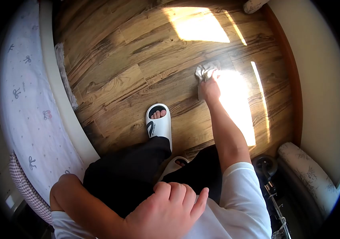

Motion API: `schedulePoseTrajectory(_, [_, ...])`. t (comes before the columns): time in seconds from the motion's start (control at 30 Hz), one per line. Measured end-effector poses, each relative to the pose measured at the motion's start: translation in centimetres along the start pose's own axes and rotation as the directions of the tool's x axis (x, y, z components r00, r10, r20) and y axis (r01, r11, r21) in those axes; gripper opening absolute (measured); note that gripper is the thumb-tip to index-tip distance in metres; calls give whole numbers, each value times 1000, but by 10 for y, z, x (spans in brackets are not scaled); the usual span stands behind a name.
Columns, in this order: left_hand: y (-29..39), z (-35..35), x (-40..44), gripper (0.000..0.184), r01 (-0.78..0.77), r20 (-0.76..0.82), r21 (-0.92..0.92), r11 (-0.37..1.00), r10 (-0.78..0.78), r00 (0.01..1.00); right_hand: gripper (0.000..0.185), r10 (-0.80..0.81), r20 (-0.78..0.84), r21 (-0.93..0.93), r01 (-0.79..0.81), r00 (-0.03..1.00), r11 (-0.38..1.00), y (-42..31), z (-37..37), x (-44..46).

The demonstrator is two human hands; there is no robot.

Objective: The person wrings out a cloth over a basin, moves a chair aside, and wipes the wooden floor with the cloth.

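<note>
My right hand (pixel 210 87) reaches down to the wooden floor, its fingers closed on a crumpled greyish-white cloth (pixel 205 71). Part of the cloth lies spread on the boards beside and under the hand. Close to the camera, my left hand (pixel 166 207) is held in front of my body, back of the hand facing up. Its fingers are loosely bent and slightly apart, with no object visible in them. The palm is hidden. Beyond this hand are my dark trousers (pixel 126 171).
A bed with a patterned white sheet (pixel 26 91) runs along the left. White slippers (pixel 160 123) are on my feet. Bright sunlight falls on the wooden floor (pixel 118 83). At right stand a wall (pixel 317 59), a rolled patterned bundle (pixel 303 163) and a black wheel (pixel 265 165).
</note>
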State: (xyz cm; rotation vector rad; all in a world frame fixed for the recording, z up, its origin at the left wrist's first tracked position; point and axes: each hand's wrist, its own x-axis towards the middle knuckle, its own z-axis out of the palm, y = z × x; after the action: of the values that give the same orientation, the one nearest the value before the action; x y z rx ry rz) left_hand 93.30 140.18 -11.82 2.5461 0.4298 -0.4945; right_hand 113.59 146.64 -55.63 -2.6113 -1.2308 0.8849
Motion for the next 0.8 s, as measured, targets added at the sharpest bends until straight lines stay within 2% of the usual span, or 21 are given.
schedulePoseTrajectory(0.03, [1, -2, 1, 42, 8, 22, -9, 1000, -8, 1000, 70, 3, 67, 7, -4, 998, 1000, -33, -14, -16])
schedulePoseTrajectory(0.1, [3, 3, 3, 41, 7, -31, 37, 999, -6, 1000, 67, -44, 57, -97, 50, 997, 994, -54, -9, -27])
schedulePoseTrajectory(0.2, [5, 3, 4, 42, 7, -62, 96, 995, -1, 998, 62, -157, 58, -24, 159, 986, 987, -48, -4, -28])
schedulePoseTrajectory(0.3, [7, 7, 2, 42, 14, -74, 88, 996, -7, 997, 61, -64, 128, 280, 26, 990, 960, -12, -39, -2])
schedulePoseTrajectory(0.4, [8, 9, -3, 42, 2, -45, 66, 998, 0, 999, 66, -82, -112, -15, 81, 990, 997, 68, -79, 36])
schedulePoseTrajectory(0.43, [9, 9, -4, 42, -6, -27, 57, 998, 7, 1000, 61, -185, -190, -38, 181, 964, 983, 89, -97, 36])
schedulePoseTrajectory(0.5, [8, 7, -6, 42, 8, -24, 72, 997, -6, 1000, 57, -178, -300, -228, 111, 937, 967, 148, -104, 49])
schedulePoseTrajectory(0.6, [8, 6, -5, 43, 18, 27, 52, 999, -19, 999, 61, 181, -181, -154, -210, 967, 966, 215, -76, 60])
schedulePoseTrajectory(0.63, [7, 6, -5, 44, 22, 51, 40, 999, -24, 998, 64, 293, -197, -122, -320, 935, 940, 184, -73, 39])
schedulePoseTrajectory(0.7, [4, 5, -4, 44, 30, 39, 54, 998, -32, 999, 66, 305, -231, -223, -356, 924, 908, 134, -59, 27])
schedulePoseTrajectory(0.73, [4, 4, -5, 44, 29, 40, 56, 998, -31, 999, 65, 272, -213, -208, -315, 938, 926, 128, -43, 32])
schedulePoseTrajectory(0.8, [2, 2, -4, 44, 20, 61, 31, 999, -21, 998, 63, 117, -79, 33, -115, 990, 993, 124, 17, 52])
